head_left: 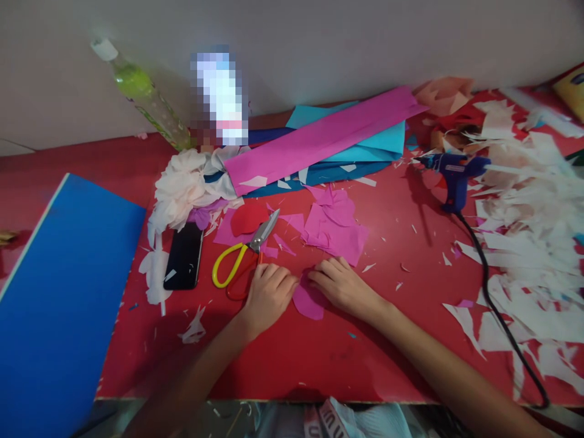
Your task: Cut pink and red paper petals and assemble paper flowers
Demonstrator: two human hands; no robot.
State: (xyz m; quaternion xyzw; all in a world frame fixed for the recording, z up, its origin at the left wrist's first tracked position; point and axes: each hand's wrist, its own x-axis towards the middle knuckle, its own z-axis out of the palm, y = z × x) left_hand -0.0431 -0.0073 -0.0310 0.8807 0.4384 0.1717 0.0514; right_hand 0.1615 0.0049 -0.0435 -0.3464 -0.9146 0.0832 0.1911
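A magenta crepe-paper petal (308, 303) is between my two hands, low over the red table. My left hand (270, 293) is closed, its fingertips at the petal's upper left edge. My right hand (342, 285) is closed too, with bent fingers on the petal's upper right side; the fingertips are partly hidden. Scissors (255, 241) with one yellow and one red handle lie slightly open beyond my left hand. A pile of magenta paper pieces (335, 225) lies just past my hands, and a red round paper piece (249, 219) is beside the scissor blades.
At left are a black phone (184, 258), white paper flowers (180, 182), a blue board (68, 292) and a bottle (146, 97). Folded magenta crepe paper (319, 140) lies at the back. A blue glue gun (456, 173) with a black cord and white scraps (524, 274) occupy the right.
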